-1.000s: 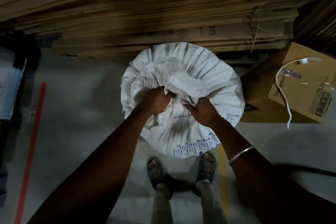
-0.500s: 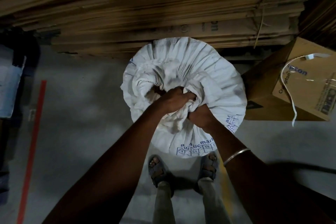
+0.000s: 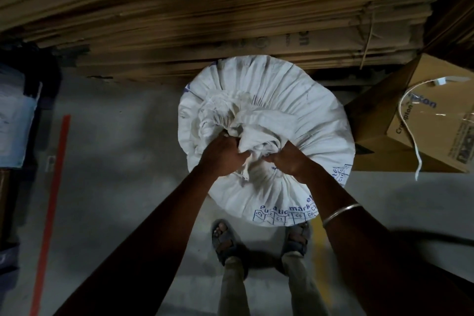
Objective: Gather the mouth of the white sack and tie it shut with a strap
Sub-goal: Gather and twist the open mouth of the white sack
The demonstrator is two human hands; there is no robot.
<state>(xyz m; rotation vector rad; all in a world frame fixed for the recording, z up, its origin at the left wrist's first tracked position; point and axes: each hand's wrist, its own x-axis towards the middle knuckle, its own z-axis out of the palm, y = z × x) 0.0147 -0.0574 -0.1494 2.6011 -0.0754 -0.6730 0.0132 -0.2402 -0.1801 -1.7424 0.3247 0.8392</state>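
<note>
A full white woven sack (image 3: 295, 100) with blue print stands upright on the floor in front of my feet. Its mouth is bunched into a crumpled knot of fabric (image 3: 241, 128) at the top centre. My left hand (image 3: 221, 155) grips the gathered fabric from the left. My right hand (image 3: 287, 160) grips it from the right, touching the left hand's bunch. A thin white strap (image 3: 410, 136) lies draped over the cardboard box to the right, one end hanging down its side.
A tall stack of flattened cardboard (image 3: 205, 20) rises just behind the sack. A brown cardboard box (image 3: 420, 141) leans at the right. A red line (image 3: 51, 213) runs along the grey floor at the left, beside dark bundles (image 3: 18, 120).
My hands closed together over the sack's mouth, then shifted a little apart again; the loose fabric is now bunched tighter between them.
</note>
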